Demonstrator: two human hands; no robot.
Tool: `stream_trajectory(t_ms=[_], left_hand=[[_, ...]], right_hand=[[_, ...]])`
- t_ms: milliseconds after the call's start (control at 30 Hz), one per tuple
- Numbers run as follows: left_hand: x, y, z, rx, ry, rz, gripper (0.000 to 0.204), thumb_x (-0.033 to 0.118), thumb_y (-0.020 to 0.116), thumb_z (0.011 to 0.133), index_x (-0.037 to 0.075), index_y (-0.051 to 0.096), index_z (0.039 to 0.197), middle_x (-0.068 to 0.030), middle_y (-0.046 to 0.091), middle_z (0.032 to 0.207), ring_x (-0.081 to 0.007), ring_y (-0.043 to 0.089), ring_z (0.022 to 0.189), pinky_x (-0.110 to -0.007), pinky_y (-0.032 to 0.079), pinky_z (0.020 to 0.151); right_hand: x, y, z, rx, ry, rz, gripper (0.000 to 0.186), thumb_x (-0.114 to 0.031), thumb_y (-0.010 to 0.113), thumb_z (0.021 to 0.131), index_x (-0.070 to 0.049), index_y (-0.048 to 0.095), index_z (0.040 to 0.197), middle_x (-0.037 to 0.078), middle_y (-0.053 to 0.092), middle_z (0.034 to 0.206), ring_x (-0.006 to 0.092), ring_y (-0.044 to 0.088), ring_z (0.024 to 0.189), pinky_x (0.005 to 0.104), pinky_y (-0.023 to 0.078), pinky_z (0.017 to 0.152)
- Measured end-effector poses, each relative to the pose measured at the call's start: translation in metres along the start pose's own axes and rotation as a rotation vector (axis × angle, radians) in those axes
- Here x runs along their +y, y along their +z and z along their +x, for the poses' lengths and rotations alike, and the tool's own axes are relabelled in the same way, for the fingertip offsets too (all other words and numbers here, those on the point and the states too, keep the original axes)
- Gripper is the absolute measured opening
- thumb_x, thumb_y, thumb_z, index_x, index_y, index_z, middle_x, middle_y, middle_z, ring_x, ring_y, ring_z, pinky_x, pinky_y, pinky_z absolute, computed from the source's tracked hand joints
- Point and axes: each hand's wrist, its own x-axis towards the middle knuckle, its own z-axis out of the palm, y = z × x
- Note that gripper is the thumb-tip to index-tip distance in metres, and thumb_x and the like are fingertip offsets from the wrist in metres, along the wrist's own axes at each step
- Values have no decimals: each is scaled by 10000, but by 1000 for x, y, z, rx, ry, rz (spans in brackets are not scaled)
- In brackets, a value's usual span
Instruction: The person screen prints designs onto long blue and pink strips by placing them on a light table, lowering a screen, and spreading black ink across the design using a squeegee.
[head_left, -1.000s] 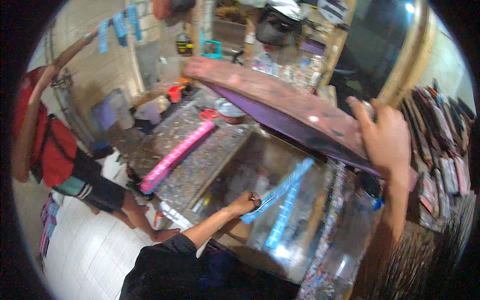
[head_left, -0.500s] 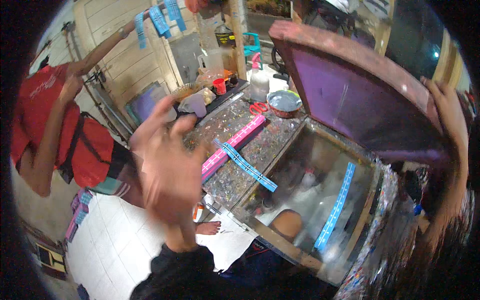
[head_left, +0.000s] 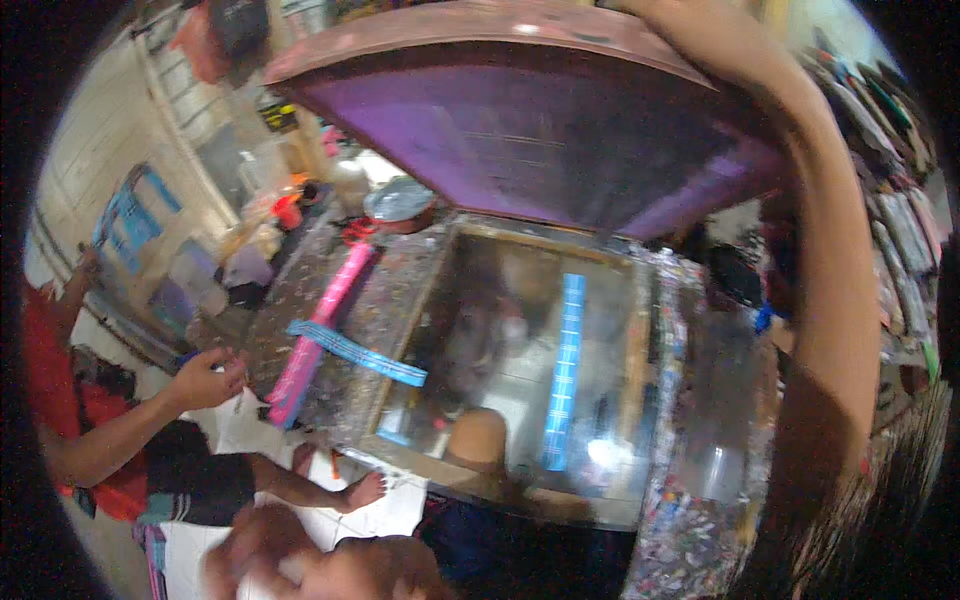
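My right hand (head_left: 690,35) grips the upper edge of a raised wooden screen-printing frame (head_left: 480,125) with purple mesh. Below the tilted frame, a blue printed strip (head_left: 565,370) lies lengthwise on a glass plate (head_left: 500,290). To its left, another blue strip (head_left: 365,358) crosses over a stack of pink strips (head_left: 322,330), one end reaching the glass plate's border. My left hand (head_left: 275,565) is low at the bottom edge, near my body and apart from the strips; motion smears its fingers.
Red scissors (head_left: 358,232) and a bowl (head_left: 400,205) sit behind the pink strips, with a red cup (head_left: 287,211) further left. At the left, a co-worker in red (head_left: 120,460) has one hand (head_left: 210,380) near the table and holds up blue strips (head_left: 135,220).
My view has turned right. My left hand has dropped from in front of the table to the bottom edge. My right hand stays on the raised frame. The co-worker's near hand now shows beside the table.
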Motion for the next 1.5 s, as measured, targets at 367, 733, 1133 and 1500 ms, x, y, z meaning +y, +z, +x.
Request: stream_trajectory(t_ms=[367, 733, 1133, 1500], left_hand=[[77, 120, 50, -272, 567, -303, 556, 430, 588, 991, 33, 589, 1380, -145, 582, 1434, -344, 481, 1390, -599, 321, 1182], [-125, 15, -11, -279, 206, 250, 719, 475, 481, 1035, 101, 296, 1620, -88, 330, 1672, -278, 280, 1548, -549, 134, 1243], [-128, 9, 2, -408, 170, 195, 741, 521, 464, 1027, 164, 261, 1644, -66, 330, 1679, -272, 244, 1567, -566, 103, 1252], [-130, 12, 0, -377, 224, 172, 772, 509, 518, 1011, 150, 262, 1645, -73, 342, 1675, -308, 230, 1569, -605, 88, 1229]], right_hand=[[-2, 18, -21, 120, -219, -222, 329, -186, 517, 971, -198, 666, 1264, 253, 691, 983, 461, 689, 920, 516, 559, 801], [-23, -3, -1, -73, -17, -95, 356, -180, 513, 975, -207, 680, 1287, 302, 688, 1047, 464, 693, 1008, 504, 558, 893], [-1, 4, 6, -69, -78, -183, 349, -168, 504, 980, -179, 667, 1289, 268, 695, 1022, 452, 691, 993, 497, 554, 865], [-36, -31, -7, -180, -23, -165, 307, -179, 485, 992, -129, 682, 1222, 277, 711, 1049, 435, 700, 1025, 500, 555, 888]])
